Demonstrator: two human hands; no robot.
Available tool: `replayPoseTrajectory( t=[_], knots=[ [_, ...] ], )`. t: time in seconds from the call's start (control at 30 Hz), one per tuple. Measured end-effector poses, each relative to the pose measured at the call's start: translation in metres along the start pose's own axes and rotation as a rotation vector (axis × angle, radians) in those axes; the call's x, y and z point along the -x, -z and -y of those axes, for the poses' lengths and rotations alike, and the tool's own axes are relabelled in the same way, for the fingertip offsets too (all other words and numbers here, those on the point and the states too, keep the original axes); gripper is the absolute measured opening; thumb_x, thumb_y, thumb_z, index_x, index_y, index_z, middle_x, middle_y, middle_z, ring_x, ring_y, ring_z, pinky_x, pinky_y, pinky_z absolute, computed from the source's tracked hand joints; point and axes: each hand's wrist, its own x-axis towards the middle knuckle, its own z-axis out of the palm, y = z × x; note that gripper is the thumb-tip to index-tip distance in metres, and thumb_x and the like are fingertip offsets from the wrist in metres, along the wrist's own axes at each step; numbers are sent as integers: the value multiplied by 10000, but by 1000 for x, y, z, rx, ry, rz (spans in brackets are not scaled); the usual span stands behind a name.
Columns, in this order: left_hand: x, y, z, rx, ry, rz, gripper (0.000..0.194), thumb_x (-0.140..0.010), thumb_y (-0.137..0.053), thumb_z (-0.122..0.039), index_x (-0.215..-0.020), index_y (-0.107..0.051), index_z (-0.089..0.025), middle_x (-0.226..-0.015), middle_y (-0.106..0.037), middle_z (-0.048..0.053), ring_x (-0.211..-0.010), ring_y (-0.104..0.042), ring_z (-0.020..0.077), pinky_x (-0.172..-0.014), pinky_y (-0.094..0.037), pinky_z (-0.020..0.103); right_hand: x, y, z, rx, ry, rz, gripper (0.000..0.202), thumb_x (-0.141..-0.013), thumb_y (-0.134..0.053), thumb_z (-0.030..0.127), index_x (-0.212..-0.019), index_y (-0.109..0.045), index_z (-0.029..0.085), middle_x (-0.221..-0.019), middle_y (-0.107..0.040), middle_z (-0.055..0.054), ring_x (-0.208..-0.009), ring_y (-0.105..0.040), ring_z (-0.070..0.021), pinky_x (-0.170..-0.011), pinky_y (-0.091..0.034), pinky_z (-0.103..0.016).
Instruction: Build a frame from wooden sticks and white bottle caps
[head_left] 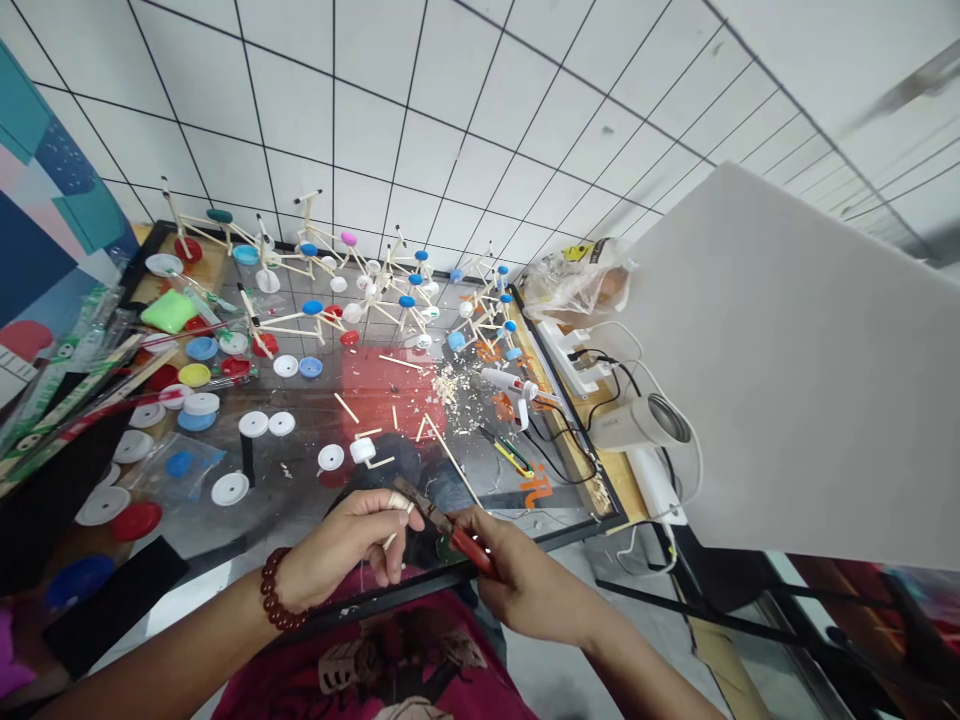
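My left hand (360,540), with a beaded bracelet at the wrist, pinches a small pale stick piece (400,502) above the table's front edge. Wrapped around the red handles of the pliers (471,550) is my right hand (517,580). The dark jaws of the pliers reach left to the pale piece at my left fingertips. Just beyond my hands, a long thin stick (450,460) lies slanted on the glass tabletop. Short cut sticks (346,408) and a white cap with a bent stick (363,451) rest farther left.
Stick-and-cap models (405,300) stand along the tiled wall. Loose round caps (230,489) cover the left side. Wood chips (454,385), a white glue gun (514,390), a yellow cutter (512,457) and cables are at the right, beside a power strip (574,360) and a large white panel (810,370).
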Motion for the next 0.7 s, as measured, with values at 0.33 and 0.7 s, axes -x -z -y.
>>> replayPoseTrajectory(
  t=[0.33,0.7],
  knots=[
    [0,-2,8,12,-4,95,368,-789,-682,-475,-903,-681,-124,-573,-610,20,-520,-590,135,-509,-475,235,0,6,-6,78,-153,63,346,-625,-477,81,-928,-590,203,-827,-607,19,-785,-534,-161,-702,-398,-240],
    [4,-9,16,-157,-77,83,542,-834,-556,-657,-865,-653,-124,-503,-553,-9,-479,-562,127,-508,-453,244,7,-9,-3,228,-82,3,283,-618,-502,92,-865,-447,218,-800,-517,30,-702,-438,-136,-632,-325,-234]
  ],
)
